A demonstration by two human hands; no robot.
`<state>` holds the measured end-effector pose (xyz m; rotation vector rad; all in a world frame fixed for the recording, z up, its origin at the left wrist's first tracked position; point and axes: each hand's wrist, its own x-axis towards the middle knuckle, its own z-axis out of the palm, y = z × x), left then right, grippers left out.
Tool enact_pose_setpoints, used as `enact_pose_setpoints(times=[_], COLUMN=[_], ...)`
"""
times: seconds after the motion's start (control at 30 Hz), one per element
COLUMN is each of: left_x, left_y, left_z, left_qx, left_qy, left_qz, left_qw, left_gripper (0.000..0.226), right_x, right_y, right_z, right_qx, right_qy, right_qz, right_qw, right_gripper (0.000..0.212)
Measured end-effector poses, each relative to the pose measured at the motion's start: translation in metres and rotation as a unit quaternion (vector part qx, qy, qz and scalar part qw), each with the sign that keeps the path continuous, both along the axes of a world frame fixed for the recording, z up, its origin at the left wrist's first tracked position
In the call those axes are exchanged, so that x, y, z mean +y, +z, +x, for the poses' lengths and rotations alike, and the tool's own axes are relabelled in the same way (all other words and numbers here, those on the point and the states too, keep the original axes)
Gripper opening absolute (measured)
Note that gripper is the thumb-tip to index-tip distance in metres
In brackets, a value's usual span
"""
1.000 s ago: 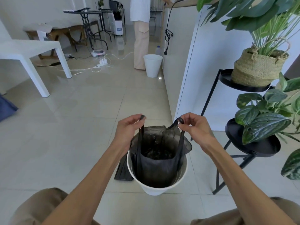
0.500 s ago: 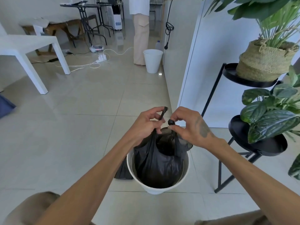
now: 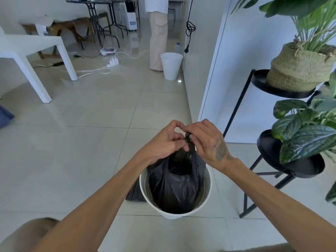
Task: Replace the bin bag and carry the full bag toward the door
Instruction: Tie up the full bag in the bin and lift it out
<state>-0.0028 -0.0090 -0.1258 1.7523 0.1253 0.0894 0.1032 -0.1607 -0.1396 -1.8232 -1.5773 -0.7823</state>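
A full black bin bag [image 3: 174, 182] sits inside a white round bin [image 3: 207, 193] on the floor in front of me. Its two handles are gathered together above the bin's mouth. My left hand [image 3: 164, 142] pinches one handle and my right hand [image 3: 207, 140] pinches the other, fingertips touching over the bag's top. A flat, folded black bag [image 3: 135, 192] lies on the tiles against the bin's left side.
A black two-tier plant stand [image 3: 289, 170] with leafy plants stands close on the right. A white wall panel [image 3: 241, 70] runs ahead. Farther off are a second white bin [image 3: 171, 65], a standing person [image 3: 158, 37], floor cables [image 3: 101, 69] and a white table [image 3: 32, 50].
My hands have drawn the two bag handles together from wide apart and now work them against each other above the bin. The bag's mouth has closed up.
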Motion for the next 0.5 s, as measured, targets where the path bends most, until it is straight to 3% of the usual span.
enact_pose_setpoints(times=[0.17, 0.3, 0.4, 0.5], left_x=[-0.001, 0.001, 0.001, -0.002], left_y=[-0.007, -0.018, -0.038, -0.065], left_z=[-0.002, -0.017, -0.025, -0.023], left_qx=[0.006, -0.008, -0.041, -0.090], left_qy=[0.020, 0.055, 0.059, 0.074], left_qz=[0.002, -0.006, 0.149, 0.414], left_qw=[1.000, 0.998, 0.986, 0.903], left_gripper=[0.033, 0.021, 0.024, 0.041], right_x=[0.011, 0.009, 0.004, 0.004], right_y=[-0.005, -0.012, -0.017, -0.018], right_z=[-0.011, -0.006, 0.001, -0.006], right_qx=[0.199, 0.259, 0.330, 0.403], right_qy=[-0.049, -0.083, -0.115, -0.143], right_qz=[0.078, 0.047, 0.052, -0.006], right_qw=[0.976, 0.961, 0.936, 0.904], right_gripper=[0.027, 0.034, 0.039, 0.040])
